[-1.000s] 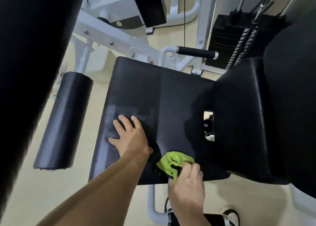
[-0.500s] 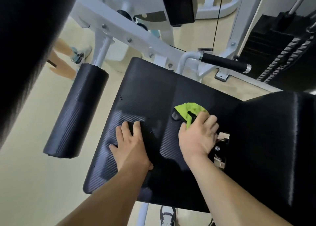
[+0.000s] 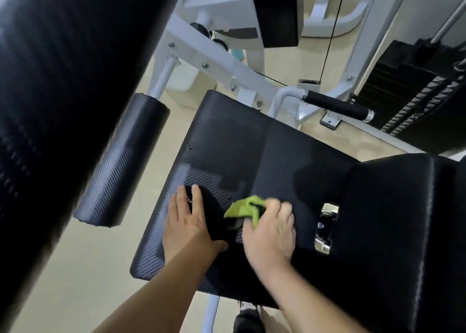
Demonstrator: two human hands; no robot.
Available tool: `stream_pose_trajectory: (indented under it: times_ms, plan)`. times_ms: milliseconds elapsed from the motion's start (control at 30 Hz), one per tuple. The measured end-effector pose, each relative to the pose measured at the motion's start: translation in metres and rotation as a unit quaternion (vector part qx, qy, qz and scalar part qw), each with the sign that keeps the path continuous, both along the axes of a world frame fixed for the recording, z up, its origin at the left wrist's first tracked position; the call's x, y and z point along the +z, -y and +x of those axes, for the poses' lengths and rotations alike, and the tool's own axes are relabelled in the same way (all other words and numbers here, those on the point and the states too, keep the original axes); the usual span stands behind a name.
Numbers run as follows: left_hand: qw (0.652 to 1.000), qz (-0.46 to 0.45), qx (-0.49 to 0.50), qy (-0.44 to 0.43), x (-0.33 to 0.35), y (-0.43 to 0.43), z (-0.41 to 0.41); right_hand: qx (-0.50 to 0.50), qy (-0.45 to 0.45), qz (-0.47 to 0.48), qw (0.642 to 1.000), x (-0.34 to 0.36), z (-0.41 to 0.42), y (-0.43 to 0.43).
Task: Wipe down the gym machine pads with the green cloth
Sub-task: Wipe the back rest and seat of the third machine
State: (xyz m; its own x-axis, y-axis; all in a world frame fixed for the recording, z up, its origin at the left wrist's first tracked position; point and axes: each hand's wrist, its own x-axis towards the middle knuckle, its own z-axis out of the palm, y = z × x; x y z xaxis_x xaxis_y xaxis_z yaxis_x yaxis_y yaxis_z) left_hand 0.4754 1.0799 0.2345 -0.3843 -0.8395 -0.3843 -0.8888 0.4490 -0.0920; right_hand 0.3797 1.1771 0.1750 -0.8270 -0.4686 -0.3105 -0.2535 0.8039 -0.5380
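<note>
Left hand (image 3: 189, 228): palm down, flat on the seat pad (image 3: 252, 151), fingers spread narrow and pointing away from the person, thumb tucked toward the body. Forearm enters from bottom edge, runs up and right to the wrist. Holds nothing.

Right hand (image 3: 271, 234): knuckles up, fingers curled around the green cloth (image 3: 244, 207), pressing it to the pad. Hand and cloth are motion-blurred. Forearm enters from lower right. Cloth is bunched, sticks out left of the fingertips, just beside the left hand but apart from it.

Location of cloth: on the seat pad, near-centre portion, left of the gap (image 3: 325, 228) between seat pad and back pad (image 3: 393, 231); metal hardware shows through the gap.

Other pads: roller pad (image 3: 121, 168) left of seat, off the floor on a white post; large black pad (image 3: 63, 80) fills the left of view, close to the camera, blurred.

Frame (image 3: 222, 67) white, bolted. Black grip handle (image 3: 338, 105) beyond the seat's far edge. Weight stack (image 3: 416, 93) upper right.

Containers: cannot tell; pale object under the frame is too obscured to identify.
</note>
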Motion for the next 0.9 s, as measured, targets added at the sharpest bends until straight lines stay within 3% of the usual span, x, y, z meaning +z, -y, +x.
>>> stream_pose_trajectory:
  times_ms: [200,367,467,533,633,700,733,800,867,900]
  plan:
    - [0.975,-0.058,0.151,-0.155,-0.004,0.007,-0.004,-0.004,-0.003,-0.071,0.997,0.03,-0.121,0.116]
    - [0.959,-0.073,0.203,-0.182,-0.008,0.012,-0.004,0.179,-0.101,-0.063,0.977,0.02,-0.05,0.127]
    - [0.949,-0.075,0.246,-0.184,-0.005,0.015,-0.007,0.239,-0.086,-0.059,0.965,0.011,-0.015,0.088]
    - [0.943,-0.07,0.271,-0.182,-0.001,0.012,-0.008,0.317,-0.054,-0.057,0.945,0.007,-0.003,0.046]
    - [0.936,-0.046,0.296,-0.187,0.004,0.007,-0.015,0.477,-0.042,-0.055,0.876,0.001,-0.003,-0.009]
    - [0.928,-0.032,0.312,-0.2,0.008,0.007,-0.024,0.517,-0.073,-0.037,0.852,-0.002,-0.03,-0.01]
    - [0.928,-0.026,0.311,-0.205,0.009,0.007,-0.029,0.493,-0.102,-0.016,0.864,-0.003,-0.049,-0.003]
    - [0.936,-0.012,0.278,-0.215,0.008,0.004,-0.04,0.319,-0.117,0.031,0.94,-0.007,-0.098,0.021]
    - [0.946,0.007,0.216,-0.24,0.005,0.001,-0.054,0.079,-0.033,0.083,0.993,-0.008,-0.151,0.042]
    - [0.949,0.012,0.186,-0.255,0.004,0.0,-0.064,-0.03,0.016,0.091,0.995,-0.011,-0.172,0.048]
